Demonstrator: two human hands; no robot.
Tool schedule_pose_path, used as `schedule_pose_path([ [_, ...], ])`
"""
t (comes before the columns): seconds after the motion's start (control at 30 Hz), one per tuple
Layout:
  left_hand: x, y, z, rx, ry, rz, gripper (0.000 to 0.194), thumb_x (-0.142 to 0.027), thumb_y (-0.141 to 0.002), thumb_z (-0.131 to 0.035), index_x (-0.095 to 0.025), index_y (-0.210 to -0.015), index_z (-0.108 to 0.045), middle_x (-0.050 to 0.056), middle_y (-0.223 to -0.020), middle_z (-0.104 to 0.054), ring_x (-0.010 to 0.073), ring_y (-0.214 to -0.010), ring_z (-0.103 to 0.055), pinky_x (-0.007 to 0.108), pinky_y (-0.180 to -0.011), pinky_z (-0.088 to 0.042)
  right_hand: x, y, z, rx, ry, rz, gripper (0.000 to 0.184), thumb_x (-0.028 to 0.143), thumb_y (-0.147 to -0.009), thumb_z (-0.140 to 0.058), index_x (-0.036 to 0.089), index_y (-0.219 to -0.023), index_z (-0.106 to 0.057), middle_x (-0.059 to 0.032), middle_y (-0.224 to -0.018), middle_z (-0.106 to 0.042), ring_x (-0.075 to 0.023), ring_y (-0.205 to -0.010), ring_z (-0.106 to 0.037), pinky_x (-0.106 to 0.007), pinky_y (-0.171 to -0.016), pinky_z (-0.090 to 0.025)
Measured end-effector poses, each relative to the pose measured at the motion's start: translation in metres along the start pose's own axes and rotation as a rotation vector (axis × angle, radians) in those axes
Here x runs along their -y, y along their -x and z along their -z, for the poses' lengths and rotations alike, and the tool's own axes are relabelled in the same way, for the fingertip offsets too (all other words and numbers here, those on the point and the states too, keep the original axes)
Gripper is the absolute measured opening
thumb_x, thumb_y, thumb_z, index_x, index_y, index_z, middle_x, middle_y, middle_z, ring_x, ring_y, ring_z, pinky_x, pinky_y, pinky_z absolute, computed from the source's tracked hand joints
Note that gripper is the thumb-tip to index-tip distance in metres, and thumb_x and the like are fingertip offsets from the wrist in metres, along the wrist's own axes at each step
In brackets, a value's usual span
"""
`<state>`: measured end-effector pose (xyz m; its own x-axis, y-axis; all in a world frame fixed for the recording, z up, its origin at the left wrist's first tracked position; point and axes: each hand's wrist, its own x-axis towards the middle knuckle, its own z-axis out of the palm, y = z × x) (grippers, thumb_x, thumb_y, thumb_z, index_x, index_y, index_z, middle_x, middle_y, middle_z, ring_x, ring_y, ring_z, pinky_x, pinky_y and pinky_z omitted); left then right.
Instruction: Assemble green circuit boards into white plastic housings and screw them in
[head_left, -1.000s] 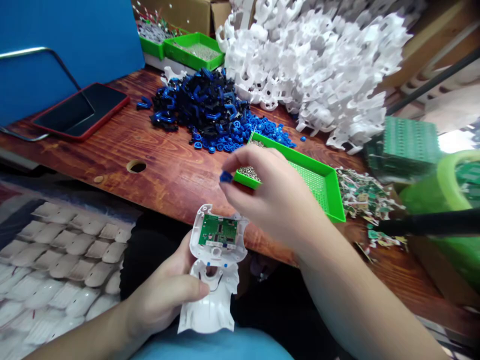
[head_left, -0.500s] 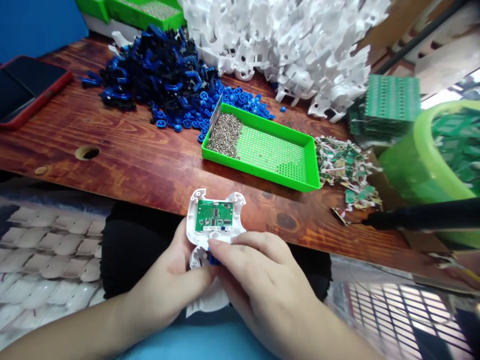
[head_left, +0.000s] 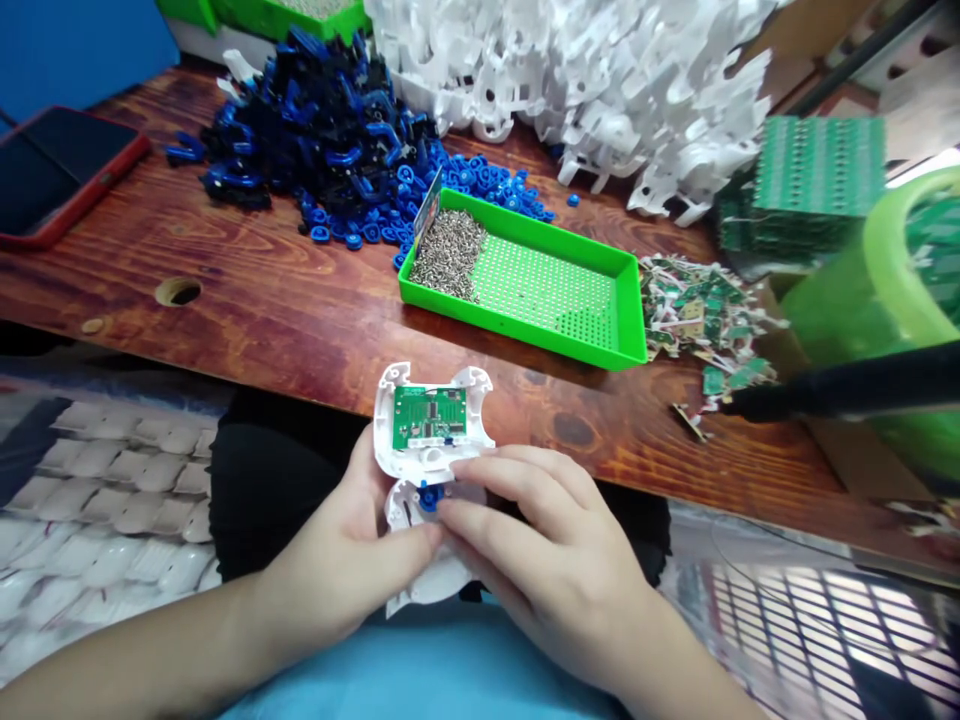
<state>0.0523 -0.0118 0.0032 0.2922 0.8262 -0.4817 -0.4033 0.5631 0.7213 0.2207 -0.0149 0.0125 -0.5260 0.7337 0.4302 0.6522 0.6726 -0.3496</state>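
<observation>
My left hand (head_left: 352, 560) grips a white plastic housing (head_left: 431, 460) in front of my lap, below the table edge. A green circuit board (head_left: 429, 416) sits in the housing's upper part. A small blue round part (head_left: 428, 497) lies in the opening just under the board. My right hand (head_left: 536, 545) rests over the housing's right side, its fingertips touching the housing beside the blue part. I cannot tell whether those fingers still pinch it.
On the wooden table (head_left: 262, 320) stand a green tray (head_left: 525, 275) with screws, a heap of blue parts (head_left: 330, 150), a big pile of white housings (head_left: 570, 80), stacked green boards (head_left: 810, 185) and a phone (head_left: 52, 165). A black tool (head_left: 847, 390) juts in at right.
My right hand came down from the tray with the blue part and set it into the housing's opening. The camera tilted down and the housing rose slightly.
</observation>
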Motion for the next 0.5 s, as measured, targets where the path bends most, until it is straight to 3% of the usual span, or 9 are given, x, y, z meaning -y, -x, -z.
schedule_pose_path([
  [0.17, 0.0012, 0.0012, 0.0030, 0.065, -0.076, -0.005, 0.054, -0.011, -0.075, -0.069, -0.026, -0.121, -0.047, 0.000, -0.107, -0.067, 0.0137, -0.091, -0.065, 0.018, -0.077, -0.049, 0.0007, -0.0018, 0.0003, 0.043, 0.027, 0.045, 0.017, 0.020, -0.086, -0.056, 0.016, -0.099, -0.067, -0.0045, -0.098, -0.068, -0.0160, -0.091, -0.057, -0.029, -0.081, -0.048],
  [0.37, 0.0031, -0.0017, 0.0033, 0.146, -0.258, -0.067, 0.060, -0.003, -0.075, -0.063, -0.028, -0.125, -0.039, 0.002, -0.121, -0.060, 0.0186, -0.111, -0.058, 0.024, -0.090, -0.045, 0.0048, -0.0081, -0.0014, 0.159, 0.083, -0.003, 0.014, 0.022, -0.087, -0.053, 0.017, -0.088, -0.067, -0.0060, -0.096, -0.065, -0.0185, -0.088, -0.054, -0.032, -0.079, -0.048],
  [0.5, 0.0056, -0.0017, 0.0029, 0.143, -0.247, -0.088, 0.062, 0.000, -0.075, -0.060, -0.028, -0.125, -0.040, 0.002, -0.120, -0.060, 0.0193, -0.112, -0.057, 0.026, -0.093, -0.045, 0.0035, -0.0046, -0.0031, 0.107, 0.108, 0.059, 0.015, 0.019, -0.086, -0.053, 0.014, -0.090, -0.067, -0.0072, -0.098, -0.065, -0.0201, -0.092, -0.054, -0.033, -0.083, -0.048],
])
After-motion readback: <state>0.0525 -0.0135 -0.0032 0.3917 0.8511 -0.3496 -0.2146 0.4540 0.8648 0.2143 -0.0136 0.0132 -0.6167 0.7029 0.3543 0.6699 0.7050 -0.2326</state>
